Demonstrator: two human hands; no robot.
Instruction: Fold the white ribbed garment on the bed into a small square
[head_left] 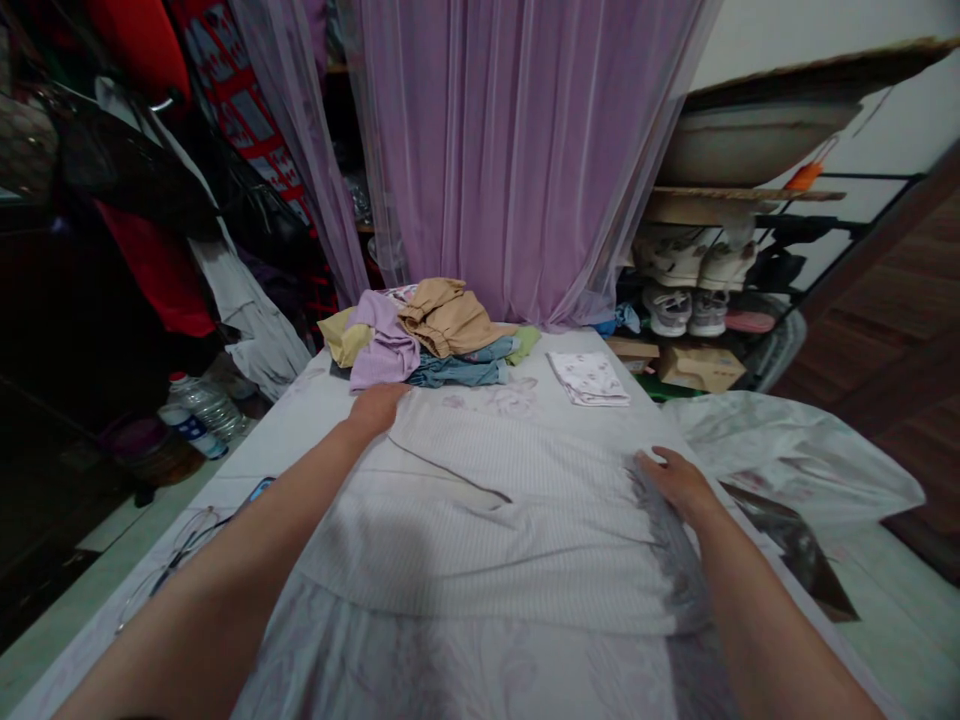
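Forearms: your left forearm and right forearm come in nearest, reaching forward on either side of the cloth.
White ribbed garment: it lies spread out between your arms on the pale sheet, lightly creased, its grey gathered trim on your right.
Dark line: it curves across the garment's upper left part (a gap or a cord, you can't tell which from here).
Left hand: your left hand touches the garment's far left corner, just beside the clothes heap; whether the fingers pinch the cloth or press flat, you cannot tell.
Right hand: your right hand is at the far end of the grey trim, thumb visible; you cannot tell whether it pinches.
Clothes heap: tan, lilac and blue pieces lie crumpled together beyond the garment.
Folded cloth: a small printed square lies flat, right of the heap and apart from it.
Curtain: purple folds hang behind the heap.
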